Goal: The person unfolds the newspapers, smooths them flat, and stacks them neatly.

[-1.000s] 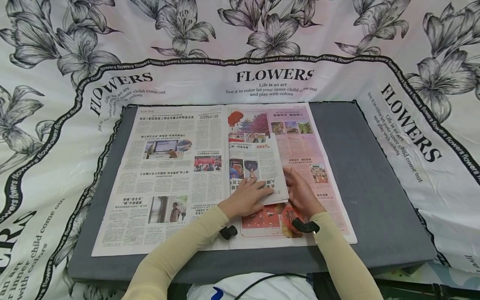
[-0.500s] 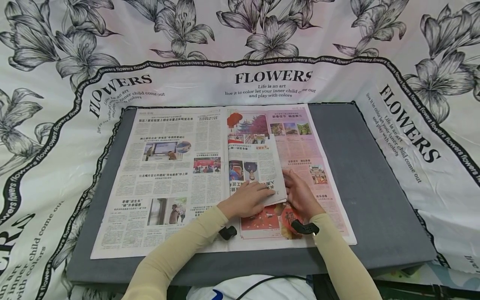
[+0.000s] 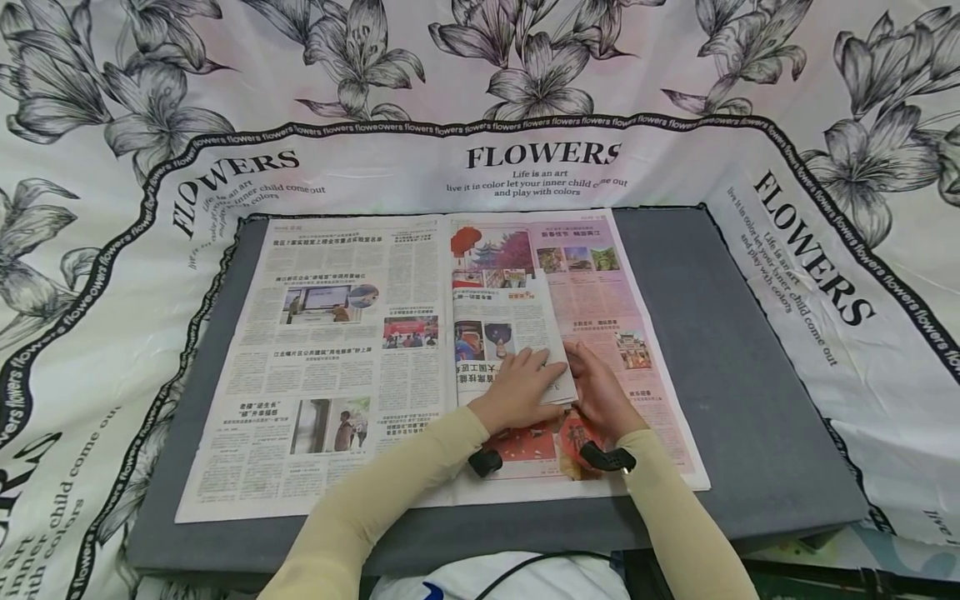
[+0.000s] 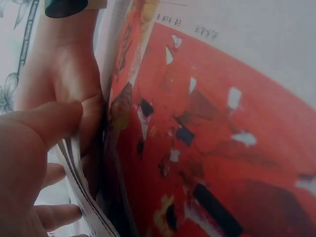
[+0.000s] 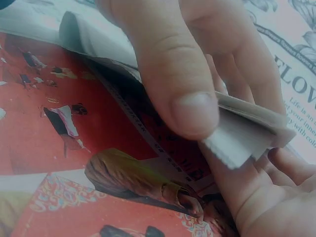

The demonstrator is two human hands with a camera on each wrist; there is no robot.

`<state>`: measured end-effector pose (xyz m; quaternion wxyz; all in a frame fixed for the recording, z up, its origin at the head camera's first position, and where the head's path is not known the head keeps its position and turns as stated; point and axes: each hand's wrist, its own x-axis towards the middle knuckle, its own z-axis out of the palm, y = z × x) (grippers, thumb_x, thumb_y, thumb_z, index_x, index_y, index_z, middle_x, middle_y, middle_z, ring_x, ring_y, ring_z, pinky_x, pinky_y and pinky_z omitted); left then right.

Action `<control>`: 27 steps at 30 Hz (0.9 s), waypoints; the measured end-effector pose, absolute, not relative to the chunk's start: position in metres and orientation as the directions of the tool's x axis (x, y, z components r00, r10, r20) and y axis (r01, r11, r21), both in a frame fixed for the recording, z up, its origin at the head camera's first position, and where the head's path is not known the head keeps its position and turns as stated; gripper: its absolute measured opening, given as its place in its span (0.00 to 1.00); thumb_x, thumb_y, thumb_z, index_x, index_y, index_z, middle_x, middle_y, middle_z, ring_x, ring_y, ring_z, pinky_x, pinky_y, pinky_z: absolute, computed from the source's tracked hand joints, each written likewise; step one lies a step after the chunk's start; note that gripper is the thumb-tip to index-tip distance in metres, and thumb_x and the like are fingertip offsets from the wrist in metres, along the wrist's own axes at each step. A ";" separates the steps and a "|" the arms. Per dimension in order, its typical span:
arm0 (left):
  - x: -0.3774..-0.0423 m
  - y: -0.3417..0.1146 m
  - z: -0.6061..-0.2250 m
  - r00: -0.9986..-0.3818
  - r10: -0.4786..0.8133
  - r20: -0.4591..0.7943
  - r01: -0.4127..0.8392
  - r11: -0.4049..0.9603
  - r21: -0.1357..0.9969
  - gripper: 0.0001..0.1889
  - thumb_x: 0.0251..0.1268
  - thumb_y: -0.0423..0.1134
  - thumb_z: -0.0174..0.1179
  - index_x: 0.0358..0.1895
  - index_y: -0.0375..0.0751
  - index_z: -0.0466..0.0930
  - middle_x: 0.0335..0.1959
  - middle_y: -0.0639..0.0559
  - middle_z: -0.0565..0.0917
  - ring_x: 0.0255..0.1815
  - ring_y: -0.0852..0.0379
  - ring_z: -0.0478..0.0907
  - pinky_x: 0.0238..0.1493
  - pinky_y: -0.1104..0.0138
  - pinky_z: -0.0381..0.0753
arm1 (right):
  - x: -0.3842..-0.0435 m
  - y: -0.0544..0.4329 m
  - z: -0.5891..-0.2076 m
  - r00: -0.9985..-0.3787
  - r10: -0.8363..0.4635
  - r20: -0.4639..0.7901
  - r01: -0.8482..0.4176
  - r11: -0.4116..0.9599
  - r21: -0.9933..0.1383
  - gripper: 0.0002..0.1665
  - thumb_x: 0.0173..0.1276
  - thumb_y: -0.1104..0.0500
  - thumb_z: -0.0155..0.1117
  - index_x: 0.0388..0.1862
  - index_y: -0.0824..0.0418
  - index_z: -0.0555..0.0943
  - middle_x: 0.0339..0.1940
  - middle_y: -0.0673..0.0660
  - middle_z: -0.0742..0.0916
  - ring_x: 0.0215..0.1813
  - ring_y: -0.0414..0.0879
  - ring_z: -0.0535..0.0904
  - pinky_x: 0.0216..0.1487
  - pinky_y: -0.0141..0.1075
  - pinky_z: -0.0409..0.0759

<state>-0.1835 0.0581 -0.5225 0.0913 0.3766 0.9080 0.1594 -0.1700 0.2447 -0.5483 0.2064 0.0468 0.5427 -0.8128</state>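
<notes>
An open newspaper lies spread out, and a smaller folded section of newspaper sits over its right page. My left hand lies across the near right corner of that folded section. In the right wrist view, the left thumb presses its layered edge from below, opposite the fingers. My right hand cups the right side of the same corner, close against the left hand. The right fingertips curl beside the layers. Paper and the left hand partly hide the right hand's grip.
Under the newspaper is a dark grey tabletop, with a bare strip to the right and front. White floral cloth rises around its back and sides. The person's lap and a black cable are at the front edge.
My left hand has slid right along the folded section, closer to the right hand. The right hand stays at the corner. The head view has shifted slightly.
</notes>
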 end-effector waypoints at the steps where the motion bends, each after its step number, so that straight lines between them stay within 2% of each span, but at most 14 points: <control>1: -0.184 0.058 -0.522 -0.699 0.713 -0.048 0.655 0.666 0.357 0.37 0.67 0.61 0.63 0.76 0.53 0.67 0.77 0.44 0.68 0.76 0.41 0.66 0.74 0.42 0.65 | -0.170 0.244 -0.548 -0.910 -0.289 -0.298 0.386 -0.324 -0.864 0.41 0.86 0.40 0.30 0.84 0.65 0.46 0.60 0.44 0.81 0.55 0.37 0.86 0.52 0.35 0.87; 9: -0.187 0.052 -0.517 -0.673 0.739 -0.033 0.662 0.621 0.420 0.30 0.73 0.57 0.58 0.74 0.52 0.71 0.76 0.44 0.70 0.76 0.42 0.68 0.73 0.43 0.67 | -0.170 0.244 -0.549 -0.915 -0.262 -0.308 0.377 -0.272 -0.885 0.42 0.85 0.38 0.29 0.83 0.65 0.49 0.66 0.50 0.78 0.56 0.35 0.85 0.52 0.35 0.86; 14: -0.188 0.051 -0.517 -0.663 0.748 0.028 0.653 0.560 0.510 0.20 0.79 0.45 0.53 0.68 0.47 0.78 0.66 0.48 0.81 0.68 0.50 0.78 0.70 0.55 0.75 | -0.171 0.244 -0.550 -0.910 -0.274 -0.312 0.386 -0.281 -0.879 0.42 0.85 0.38 0.29 0.83 0.66 0.48 0.60 0.45 0.82 0.53 0.37 0.85 0.49 0.35 0.87; 17: -0.187 0.048 -0.515 -0.691 0.719 0.072 0.603 0.519 0.606 0.18 0.80 0.39 0.50 0.66 0.42 0.80 0.61 0.48 0.85 0.63 0.53 0.82 0.66 0.62 0.79 | -0.171 0.245 -0.550 -0.909 -0.286 -0.304 0.386 -0.295 -0.874 0.42 0.85 0.39 0.27 0.83 0.66 0.47 0.55 0.43 0.85 0.51 0.38 0.86 0.47 0.35 0.87; 20: -0.185 0.044 -0.511 -0.745 0.657 0.114 0.539 0.493 0.683 0.18 0.81 0.38 0.49 0.65 0.39 0.80 0.60 0.46 0.86 0.60 0.52 0.85 0.61 0.62 0.82 | -0.171 0.245 -0.550 -0.908 -0.296 -0.297 0.385 -0.308 -0.870 0.42 0.85 0.39 0.27 0.84 0.66 0.46 0.53 0.42 0.87 0.51 0.38 0.86 0.47 0.36 0.88; 23: -0.182 0.040 -0.508 -0.790 0.590 0.168 0.499 0.460 0.734 0.17 0.81 0.38 0.49 0.63 0.38 0.82 0.51 0.44 0.89 0.47 0.52 0.88 0.54 0.58 0.84 | -0.171 0.245 -0.548 -0.908 -0.296 -0.298 0.386 -0.307 -0.870 0.42 0.85 0.39 0.28 0.84 0.66 0.46 0.52 0.42 0.87 0.52 0.38 0.87 0.48 0.36 0.88; 24: -0.181 0.039 -0.507 -0.805 0.566 0.181 0.486 0.451 0.749 0.17 0.81 0.39 0.49 0.62 0.38 0.83 0.49 0.44 0.90 0.44 0.52 0.87 0.55 0.56 0.83 | -0.171 0.245 -0.548 -0.908 -0.293 -0.300 0.386 -0.303 -0.871 0.42 0.85 0.39 0.29 0.84 0.66 0.46 0.53 0.42 0.87 0.52 0.38 0.87 0.48 0.36 0.87; 27: -0.178 0.034 -0.503 -0.837 0.508 0.205 0.442 0.405 0.800 0.16 0.81 0.38 0.49 0.59 0.36 0.83 0.46 0.42 0.90 0.41 0.50 0.87 0.67 0.48 0.77 | -0.171 0.245 -0.549 -0.909 -0.274 -0.315 0.388 -0.281 -0.878 0.41 0.85 0.39 0.31 0.84 0.64 0.47 0.58 0.44 0.83 0.55 0.38 0.85 0.51 0.37 0.87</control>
